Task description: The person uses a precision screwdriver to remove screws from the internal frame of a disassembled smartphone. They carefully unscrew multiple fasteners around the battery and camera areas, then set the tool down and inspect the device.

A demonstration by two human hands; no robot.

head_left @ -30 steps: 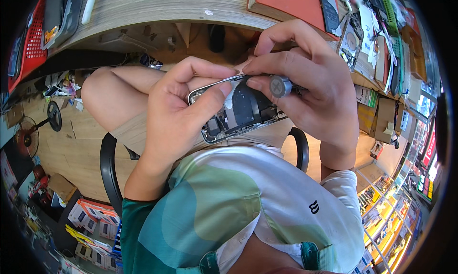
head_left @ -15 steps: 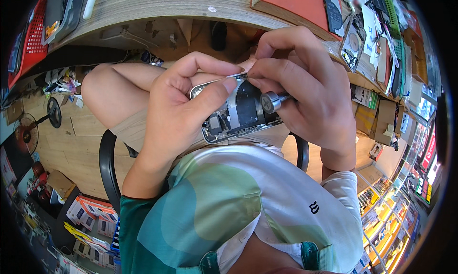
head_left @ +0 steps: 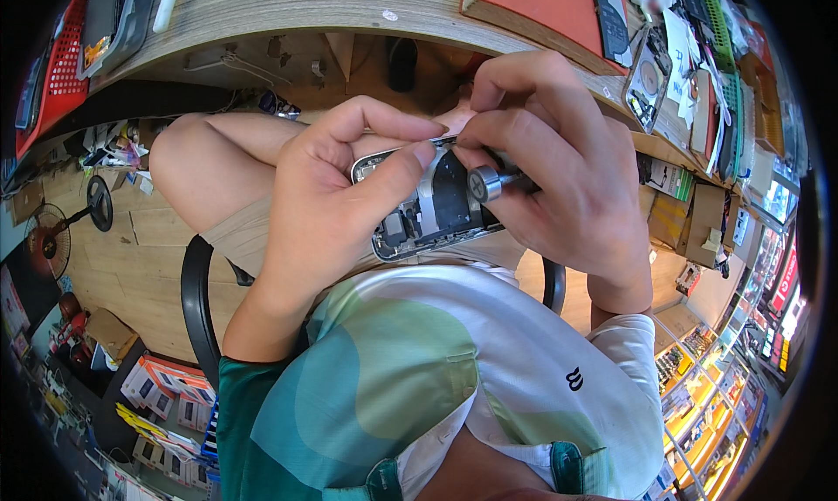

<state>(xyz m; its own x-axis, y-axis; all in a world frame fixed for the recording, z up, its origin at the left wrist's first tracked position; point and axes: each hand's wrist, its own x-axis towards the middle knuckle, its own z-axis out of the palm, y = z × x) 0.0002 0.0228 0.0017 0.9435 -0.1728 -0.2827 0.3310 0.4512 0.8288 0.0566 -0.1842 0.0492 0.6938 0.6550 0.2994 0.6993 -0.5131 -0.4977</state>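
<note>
An opened phone (head_left: 428,209), with silver frame, dark inner panel and small internal parts showing, is tilted over my lap. My left hand (head_left: 332,204) is closed around its left end, thumb and forefinger at the upper edge. My right hand (head_left: 567,178) is curled over the right end, fingertips at that same upper edge. It also holds a short metal screwdriver (head_left: 484,185), whose round end cap with a cross mark sticks out between the fingers. What the right fingertips pinch is too small to make out.
A wooden desk (head_left: 288,12) curves ahead, bearing a red mat (head_left: 532,8), a red basket (head_left: 65,56), a dark battery (head_left: 611,25), tools and papers at right. A chair armrest (head_left: 196,309) is beside me; a fan (head_left: 48,243) stands left, lit shelves (head_left: 698,396) right.
The screwdriver's end cap has shifted down and left as my right hand turned slightly over the phone. My left fingers have moved a little up and right along the edge, still holding it.
</note>
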